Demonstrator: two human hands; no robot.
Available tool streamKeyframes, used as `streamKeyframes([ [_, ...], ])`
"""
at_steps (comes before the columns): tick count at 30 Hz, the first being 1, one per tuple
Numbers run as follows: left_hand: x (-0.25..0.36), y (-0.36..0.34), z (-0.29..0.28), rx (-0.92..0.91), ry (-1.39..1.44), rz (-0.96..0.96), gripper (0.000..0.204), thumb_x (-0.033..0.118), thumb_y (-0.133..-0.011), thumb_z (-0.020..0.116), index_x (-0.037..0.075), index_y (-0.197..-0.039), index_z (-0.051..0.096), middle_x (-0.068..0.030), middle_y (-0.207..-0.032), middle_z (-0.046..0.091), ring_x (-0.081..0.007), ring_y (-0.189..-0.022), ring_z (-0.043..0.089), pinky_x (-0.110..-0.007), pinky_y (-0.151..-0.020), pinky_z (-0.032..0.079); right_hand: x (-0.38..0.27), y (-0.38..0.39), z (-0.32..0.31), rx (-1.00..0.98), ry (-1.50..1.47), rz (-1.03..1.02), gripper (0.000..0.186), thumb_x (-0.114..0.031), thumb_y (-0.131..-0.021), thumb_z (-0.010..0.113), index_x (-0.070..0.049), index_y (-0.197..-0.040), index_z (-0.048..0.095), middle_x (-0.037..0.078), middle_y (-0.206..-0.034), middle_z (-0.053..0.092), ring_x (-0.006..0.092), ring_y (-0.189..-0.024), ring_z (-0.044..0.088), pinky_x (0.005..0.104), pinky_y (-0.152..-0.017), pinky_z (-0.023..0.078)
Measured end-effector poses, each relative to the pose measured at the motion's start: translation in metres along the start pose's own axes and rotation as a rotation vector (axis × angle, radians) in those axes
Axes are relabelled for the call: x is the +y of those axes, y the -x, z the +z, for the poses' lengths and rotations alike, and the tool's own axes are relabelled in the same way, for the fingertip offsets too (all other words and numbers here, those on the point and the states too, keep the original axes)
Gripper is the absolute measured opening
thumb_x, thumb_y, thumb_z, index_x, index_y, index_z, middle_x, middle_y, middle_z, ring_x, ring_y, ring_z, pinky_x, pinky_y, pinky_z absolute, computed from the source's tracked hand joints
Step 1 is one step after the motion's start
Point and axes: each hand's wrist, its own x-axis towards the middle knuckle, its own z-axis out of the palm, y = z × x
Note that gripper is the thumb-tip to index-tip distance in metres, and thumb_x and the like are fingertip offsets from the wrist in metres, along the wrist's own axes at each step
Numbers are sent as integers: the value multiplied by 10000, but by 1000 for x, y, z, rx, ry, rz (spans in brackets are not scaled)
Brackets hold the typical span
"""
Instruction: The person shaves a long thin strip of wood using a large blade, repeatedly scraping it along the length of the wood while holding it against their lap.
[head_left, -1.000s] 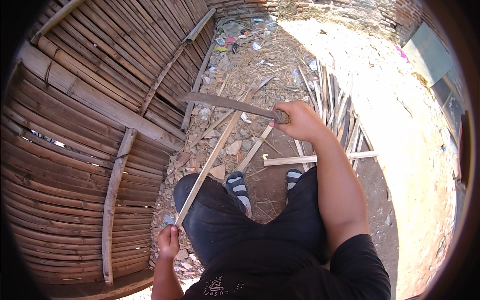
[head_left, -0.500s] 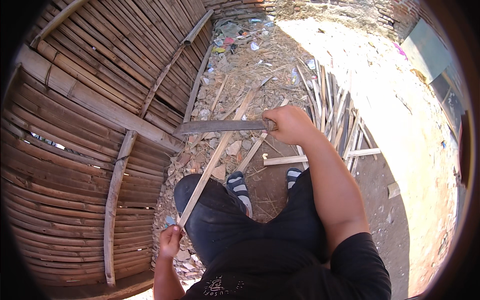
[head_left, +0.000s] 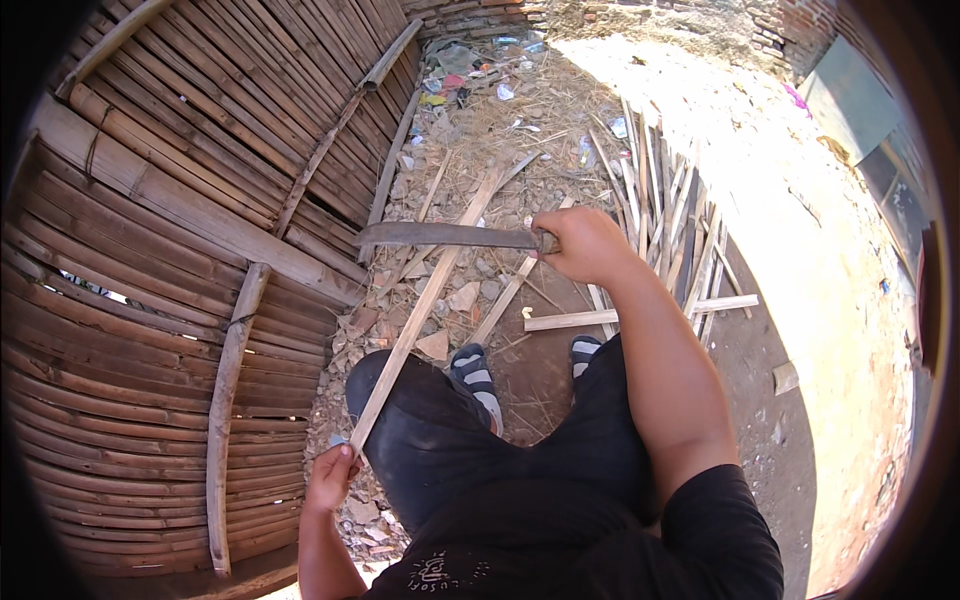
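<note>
My right hand (head_left: 578,245) is closed round the handle of a machete (head_left: 445,235). Its long dark blade points left and lies across the far part of a pale wooden strip (head_left: 415,320); whether it touches the wood I cannot tell. My left hand (head_left: 332,475) grips the near end of that strip beside my left thigh. The strip slants up and to the right over my left knee, its far end above the rubble.
A bamboo slat wall (head_left: 150,330) stands close on my left. Several cut strips (head_left: 675,220) lie piled ahead right, with a separate strip (head_left: 640,312) crossing near my feet. Broken bricks and stones (head_left: 460,297) cover the ground ahead. A brick wall (head_left: 690,20) closes the far side.
The machete has risen slightly and its blade has tilted a little, with the tip higher. My left hand and the strip's near end have shifted slightly left.
</note>
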Motion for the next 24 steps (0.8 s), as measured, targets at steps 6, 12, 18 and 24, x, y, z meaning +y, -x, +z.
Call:
streamKeyframes([
  [6,6,4,-4,-7,74,-49,481,423,-1109,499,43,-846,634,39,-612,425,-73,-543,350,-264,-509,260,-4,-2,-1,-23,-11,-61,303,-293,-831,798,-97,-1034,688,176,-885,715,413,-902,686,515,-763,525],
  [12,10,8,-4,-8,35,-67,499,436,-1115,485,36,-860,640,40,-622,426,-72,-553,350,-255,-520,263,30,-1,-13,121,-103,209,308,-296,-872,802,-54,-1042,715,204,-826,710,400,-814,702,483,-744,531],
  [18,21,4,11,-48,107,-109,486,432,-1114,486,42,-866,636,39,-620,421,-75,-550,352,-258,-520,268,-9,-3,5,-16,-87,-37,300,-316,-858,800,-91,-1030,703,165,-864,721,407,-850,696,498,-757,534],
  [24,14,8,5,-59,93,-116,467,419,-1106,492,51,-863,645,19,-610,439,-84,-532,355,-260,-507,272,-4,-2,1,9,3,-104,288,-330,-862,778,-123,-1050,709,149,-873,724,398,-916,702,517,-781,544],
])
